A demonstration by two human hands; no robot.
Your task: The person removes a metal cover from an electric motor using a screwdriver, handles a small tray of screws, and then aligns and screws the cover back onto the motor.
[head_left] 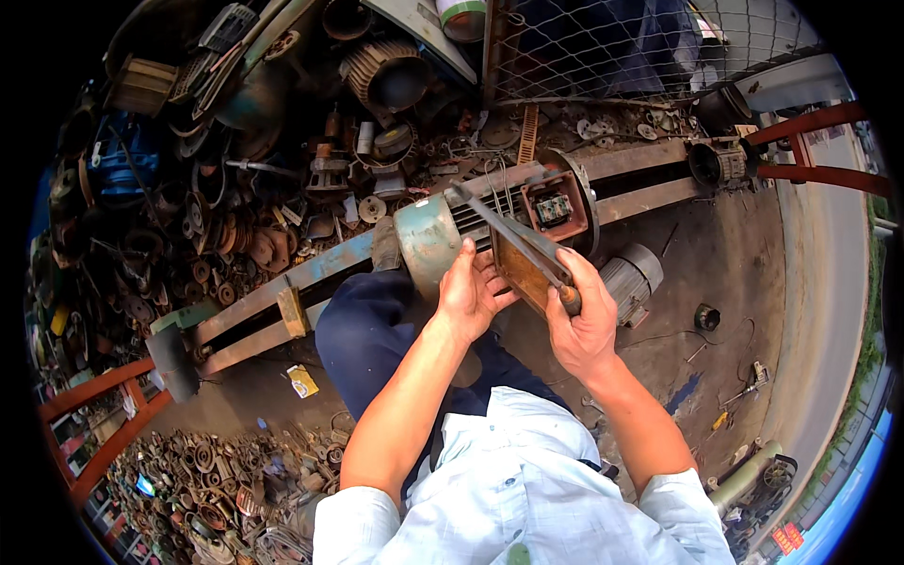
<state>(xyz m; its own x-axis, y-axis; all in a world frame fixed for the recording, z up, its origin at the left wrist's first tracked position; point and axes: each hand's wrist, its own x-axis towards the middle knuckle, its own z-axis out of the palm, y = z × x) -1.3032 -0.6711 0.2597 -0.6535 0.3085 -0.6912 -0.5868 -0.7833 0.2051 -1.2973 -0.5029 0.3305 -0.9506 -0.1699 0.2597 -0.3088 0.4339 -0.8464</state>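
Observation:
My right hand (586,325) is closed around the wooden handle (571,299) of a long grey file (513,229) and also grips a rusty, box-like metal cover (520,271) beneath it. The file lies slantwise over the cover, its tip pointing up and left. My left hand (471,290) has its fingers apart beside the cover's left edge; whether they touch it is unclear. Just beyond is an electric motor with a worn green end cowl (426,237). Its square terminal box (556,209) is uncovered, showing the terminal block inside.
The motor rests across long metal rails (320,268). A smaller grey motor (629,281) sits on the ground to the right, near a small can (706,316). Scrap parts (226,221) pile up at left, with more metal parts (226,490) at lower left. Wire mesh (603,56) stands behind.

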